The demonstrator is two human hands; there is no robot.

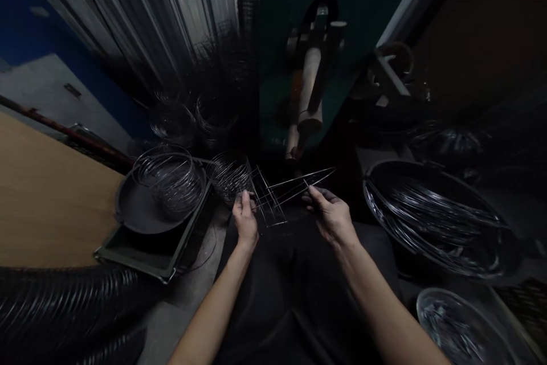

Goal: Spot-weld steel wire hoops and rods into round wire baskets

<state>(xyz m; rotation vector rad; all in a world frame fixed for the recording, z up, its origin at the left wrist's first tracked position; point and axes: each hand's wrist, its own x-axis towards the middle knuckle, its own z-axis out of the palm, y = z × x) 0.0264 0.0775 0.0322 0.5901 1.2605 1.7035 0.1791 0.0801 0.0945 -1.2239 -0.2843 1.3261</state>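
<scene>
A thin wire frame [277, 201] with crossing bars and a long narrow pointed loop is held up above my dark-clothed lap. My left hand [245, 220] pinches its left end between thumb and fingers. On the other side, my right hand [330, 212] is closed, thumb against index finger, at the frame's right part; a short wire tip shows at its fingertips. Whether that tip belongs to the frame or is a separate piece I cannot tell. Just past the left hand sits a bundle of round wire rings [231, 174].
A green machine [273, 97] with a protruding cylindrical arm [310, 89] stands ahead. At left, a dark round pan [137, 205] with wire rings rests over a crate [166, 271]. A tub of bent wires [427, 217] and a bowl of small metal parts [453, 325] are at right.
</scene>
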